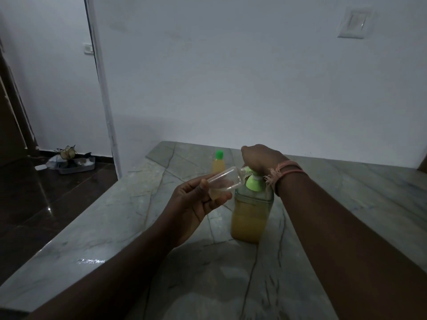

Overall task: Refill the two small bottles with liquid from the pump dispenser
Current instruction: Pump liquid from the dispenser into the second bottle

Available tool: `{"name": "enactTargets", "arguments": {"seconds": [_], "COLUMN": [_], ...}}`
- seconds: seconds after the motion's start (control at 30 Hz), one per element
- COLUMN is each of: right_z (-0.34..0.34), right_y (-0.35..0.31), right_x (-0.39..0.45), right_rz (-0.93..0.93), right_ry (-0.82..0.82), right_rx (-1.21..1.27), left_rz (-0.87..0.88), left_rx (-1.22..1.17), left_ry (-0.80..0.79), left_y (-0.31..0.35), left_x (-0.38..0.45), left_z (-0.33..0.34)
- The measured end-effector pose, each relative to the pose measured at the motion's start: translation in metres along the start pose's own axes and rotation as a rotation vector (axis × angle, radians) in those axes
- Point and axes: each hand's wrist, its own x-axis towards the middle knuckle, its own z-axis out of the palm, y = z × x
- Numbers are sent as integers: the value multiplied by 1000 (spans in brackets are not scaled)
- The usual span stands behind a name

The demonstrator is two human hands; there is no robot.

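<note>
Marble countertop (115,227) (grey, veined) bears the pump dispenser (250,215); left hand (196,202) pinches a clear small bottle (225,180), neck toward two o'clock; right hand (261,158) presses closed on the pump.

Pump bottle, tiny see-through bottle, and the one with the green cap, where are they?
Pump bottle (250,218): head view, its yellow-filled body.
See-through bottle (225,179): head view, its clear side.
Green-capped bottle (218,166): head view, its yellow body.

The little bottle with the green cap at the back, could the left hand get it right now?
Probably not yet. The left hand is busy holding the clear bottle tipped at the pump. The capped bottle stands apart behind, with bare counter leading to it, so the way is free once that hand lets go.
</note>
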Motion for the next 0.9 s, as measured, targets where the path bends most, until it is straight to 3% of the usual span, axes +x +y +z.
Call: {"name": "enactTargets", "arguments": {"seconds": [0.1, 0.9], "right_z": [-5, 1], "right_y": [2, 2], "right_x": [3, 4], "right_rz": [-15, -38], "right_ry": [-51, 13], "right_rx": [-34, -67], "left_rz": [3, -10], "left_rx": [2, -22], "left_ry": [1, 13], "left_y": [1, 2], "left_x": [-1, -1], "left_z": [3, 4]}}
